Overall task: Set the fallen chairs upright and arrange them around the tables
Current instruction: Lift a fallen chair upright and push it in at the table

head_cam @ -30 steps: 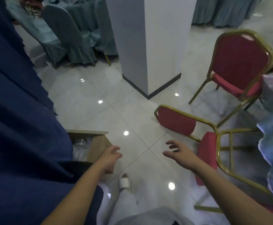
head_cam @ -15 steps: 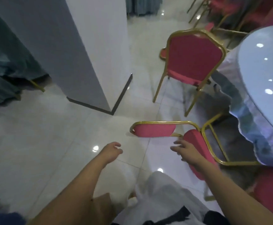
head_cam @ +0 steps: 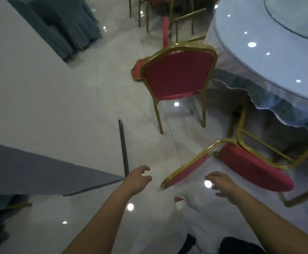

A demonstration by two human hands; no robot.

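View has swung right w/ the person closing in: the fallen red-cushioned, gold-metal-framed chair (head_cam: 228, 166) now lies just ahead, beside the round white-clothed table (head_cam: 270, 57). Left hand (head_cam: 137, 180) & right hand (head_cam: 222, 183), fingers apart, empty, flank its backrest. Grab looks imminent; 1 chair nearby stands upright.

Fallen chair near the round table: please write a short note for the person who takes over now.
Left hand: open, empty, beside the fallen chair.
Right hand: open, empty, just short of its seat.
The fallen chair lies on its side by the round table.
Done: one red chair stands upright at the table.
Left: lift the fallen chair and set it at the table.
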